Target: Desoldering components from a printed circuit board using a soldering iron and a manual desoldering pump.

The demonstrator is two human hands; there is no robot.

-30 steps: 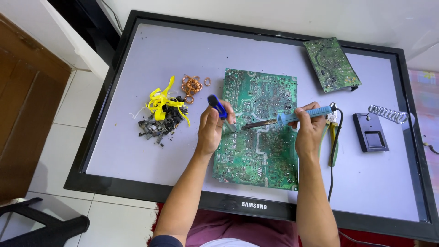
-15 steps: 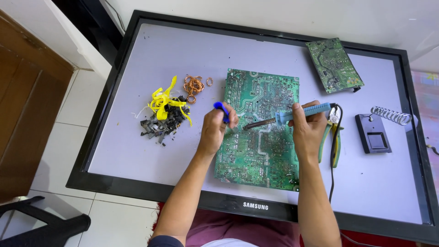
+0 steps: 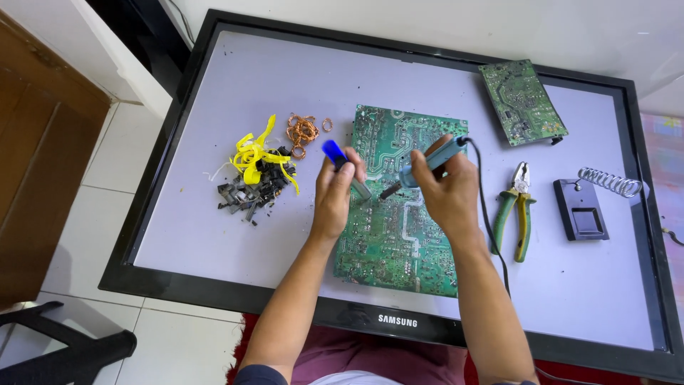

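Right now, both hands over the large green circuit board [image 3: 399, 235], lying flat on the pale face of a flat-screen panel [image 3: 214, 85] used as a bench. Left hand [image 3: 335, 196] clenched around a blue-capped tool [image 3: 335, 153], probably a desoldering pump, though only cap and pale nozzle show. Right hand [image 3: 445, 189] wrapped round the blue handle of a soldering iron [image 3: 427, 164], dark tip angled down to the board near the pump's nozzle, cord [image 3: 491, 228] trailing toward the near edge. Board likely stiff, light and thin, fragile at its traces, best gripped by the bare edges. Iron: handle only. Off left, a heap of dark parts with yellow strips [image 3: 256, 175] and copper coils [image 3: 303, 132]. Off right, green-handled pliers [image 3: 516, 207], iron stand with spring [image 3: 591, 207], smaller board [image 3: 524, 103] at the far side.
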